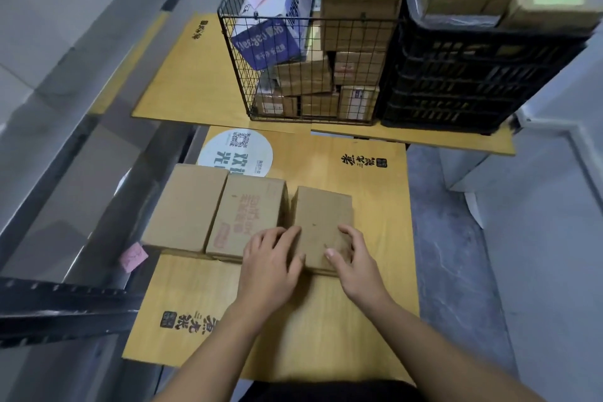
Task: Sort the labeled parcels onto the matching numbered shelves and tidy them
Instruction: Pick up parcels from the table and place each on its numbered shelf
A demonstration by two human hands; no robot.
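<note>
So the person's got the small parcel (pixel 321 225) sitting on the wooden shelf board (pixel 375 202), last in a row of three, just to the right of the middle parcel (pixel 248 215), with a thin gap between the two. Both hands are on it: the left hand (pixel 270 254) has its fingers curled down into that gap along the box's left edge, and the right hand (pixel 352 258) wraps the right edge with the thumb lying on top. Looks to me like the tidying bit, squaring it up with its neighbours. If it were me I'd pull the left fingers out of the gap first, then slide the box left with the right hand till it touches, and line the near edge up with the other two, because it sits a bit closer to the person than they do. I can't see any label on top of it, so I'd double-check it against the pink label (pixel 133 256) on the rack's edge. Loads more waiting in the wire basket (pixel 310 20) and black crate (pixel 473 75).
</note>
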